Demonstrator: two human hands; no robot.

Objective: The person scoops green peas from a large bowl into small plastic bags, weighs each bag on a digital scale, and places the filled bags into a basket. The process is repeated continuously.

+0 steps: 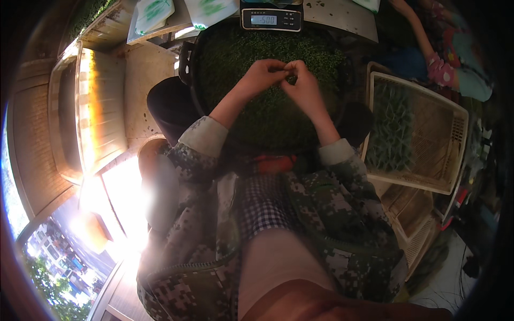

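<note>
My left hand (266,76) and my right hand (302,85) meet with their fingertips together, held above a large round dark tub. Both are closed in a pinch. Anything between the fingers is too small or too hidden to make out. Beneath them, the tub is filled with a mass of tiny-leaved green plants (257,120), brighter toward the far side. The tub's black rim and handle (184,63) show at the left, between my knees. Just beyond the tub, a digital scale (271,20) with a lit display stands at the table edge.
Clear bags with green printing (212,12) lie on the table (342,18) beyond. At the right, a pale plastic crate (417,184) holds several green-filled packets (391,125). Another person's arm (420,29) reaches in at the upper right. Pale bins (101,101) stand at the left.
</note>
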